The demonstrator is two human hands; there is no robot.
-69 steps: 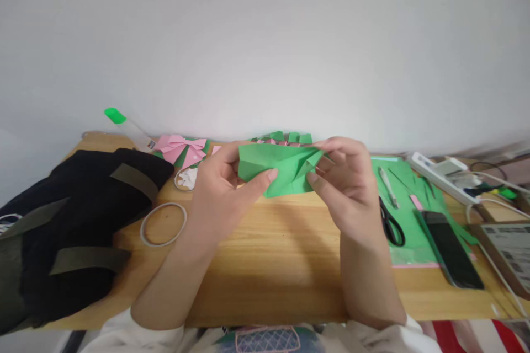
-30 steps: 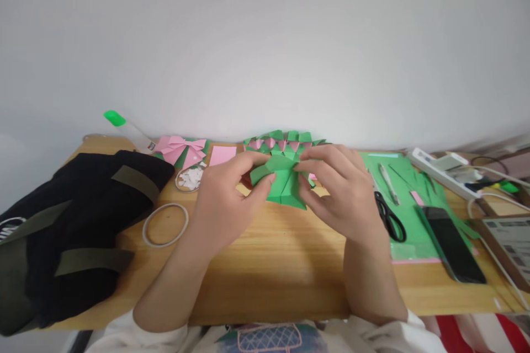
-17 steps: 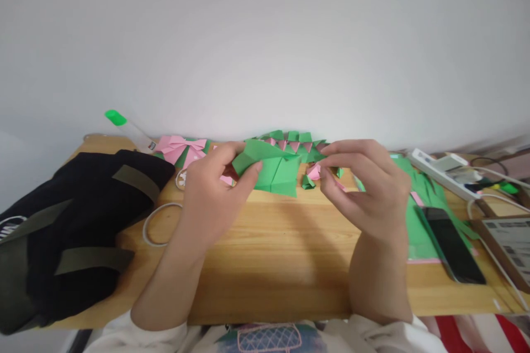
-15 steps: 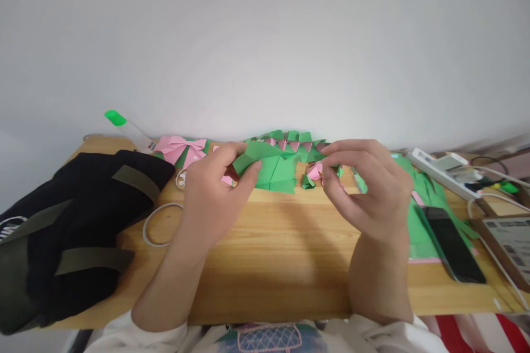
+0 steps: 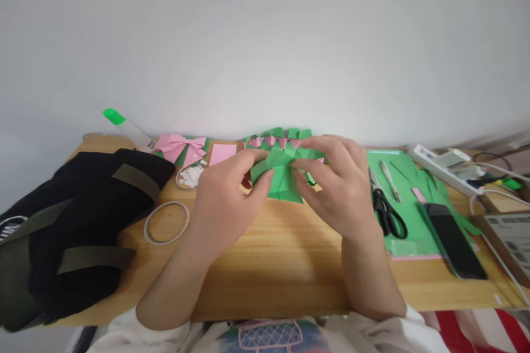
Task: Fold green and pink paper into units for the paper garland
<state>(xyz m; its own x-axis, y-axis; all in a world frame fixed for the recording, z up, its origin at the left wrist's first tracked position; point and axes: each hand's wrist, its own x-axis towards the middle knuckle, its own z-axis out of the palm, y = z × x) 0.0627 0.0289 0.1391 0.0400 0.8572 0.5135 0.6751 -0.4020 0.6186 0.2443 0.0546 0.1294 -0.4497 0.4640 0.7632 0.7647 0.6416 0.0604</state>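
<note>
A creased sheet of green paper [image 5: 284,179] is held up above the table, its upper edge folded. My left hand [image 5: 232,193] pinches its left side between thumb and fingers. On the paper's right side, my right hand [image 5: 337,185] is closed with thumb and index finger at the edge. Behind the paper lie folded green and pink paper pieces [image 5: 273,137] in a row, partly covered by my hands. A pink paper bow [image 5: 181,146] on green paper and a pink paper rectangle [image 5: 222,153] are to the left.
On the left are a black bag [image 5: 91,220], a white ring [image 5: 149,231] and a green-capped tube [image 5: 114,116]. To the right lie black-handled scissors [image 5: 387,215], a pen [image 5: 390,181], green sheets [image 5: 414,220], a phone [image 5: 453,240] and a power strip [image 5: 447,174].
My right hand has moved left and taken hold of the green paper's right side. The paper has tilted slightly. The scissors and pen have come into sight.
</note>
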